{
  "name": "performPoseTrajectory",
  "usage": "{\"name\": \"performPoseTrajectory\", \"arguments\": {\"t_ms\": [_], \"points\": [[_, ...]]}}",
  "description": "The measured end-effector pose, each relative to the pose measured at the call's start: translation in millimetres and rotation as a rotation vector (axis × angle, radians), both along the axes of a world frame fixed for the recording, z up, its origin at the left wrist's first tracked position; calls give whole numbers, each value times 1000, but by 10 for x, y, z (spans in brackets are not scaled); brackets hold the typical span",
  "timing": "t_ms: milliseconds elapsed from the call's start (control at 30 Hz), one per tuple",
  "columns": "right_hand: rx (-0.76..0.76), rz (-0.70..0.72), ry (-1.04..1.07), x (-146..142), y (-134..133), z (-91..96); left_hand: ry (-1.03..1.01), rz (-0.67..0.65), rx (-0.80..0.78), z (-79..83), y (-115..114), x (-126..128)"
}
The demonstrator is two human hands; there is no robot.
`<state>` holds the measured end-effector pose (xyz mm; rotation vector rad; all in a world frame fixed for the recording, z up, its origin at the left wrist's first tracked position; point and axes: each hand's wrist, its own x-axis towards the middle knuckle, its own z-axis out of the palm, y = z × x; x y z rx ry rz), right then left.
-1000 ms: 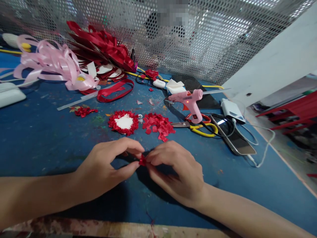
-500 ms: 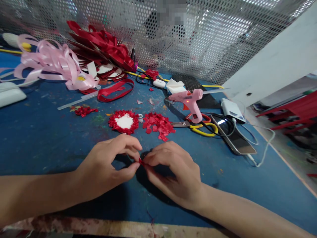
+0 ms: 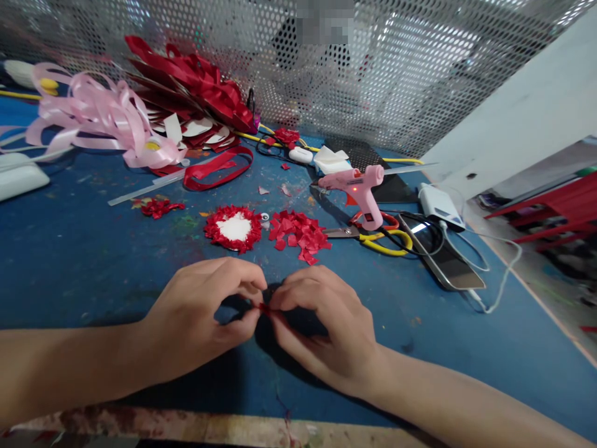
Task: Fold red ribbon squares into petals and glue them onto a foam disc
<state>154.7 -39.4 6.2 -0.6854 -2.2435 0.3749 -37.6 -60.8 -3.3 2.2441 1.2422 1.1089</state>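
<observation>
My left hand [image 3: 205,317] and my right hand [image 3: 326,330] meet just above the blue table [image 3: 69,261], near its front edge. Both pinch a tiny red ribbon piece [image 3: 263,308] between thumb and fingertips; most of it is hidden by the fingers. Beyond the hands lies a white disc ringed with red petals [image 3: 234,228]. To its right is a heap of small red ribbon squares [image 3: 299,233].
A pink glue gun [image 3: 358,185] stands behind the heap, with yellow-handled scissors [image 3: 373,238], a phone [image 3: 443,254] and a white charger [image 3: 438,205] at right. Pink ribbon loops [image 3: 97,118] and red ribbon flowers [image 3: 196,84] lie at back left before a perforated metal screen [image 3: 396,74].
The two hands have drawn a little closer and the red piece is squeezed smaller between the fingertips. Nothing else on the table has moved.
</observation>
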Motion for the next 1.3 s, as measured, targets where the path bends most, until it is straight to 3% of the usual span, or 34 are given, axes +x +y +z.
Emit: {"name": "performPoseTrajectory", "arguments": {"t_ms": [467,633,767,867,1033,1167,1300], "points": [[32,40,31,-19,5,4,71,-16,-18,-6,1,-2],[101,96,102,32,15,54,145,69,13,9,172,-134],[67,31,72,103,58,73,134,181,68,15,406,-311],[27,-23,52,136,90,65,204,205,75,4,571,-413],[11,-48,39,144,100,41,422,132,184,-35,742,-499],[-6,-51,37,143,87,34,624,66,350,-48,761,-512],[2,-51,33,147,88,28,723,30,394,-35,725,-511]]}}
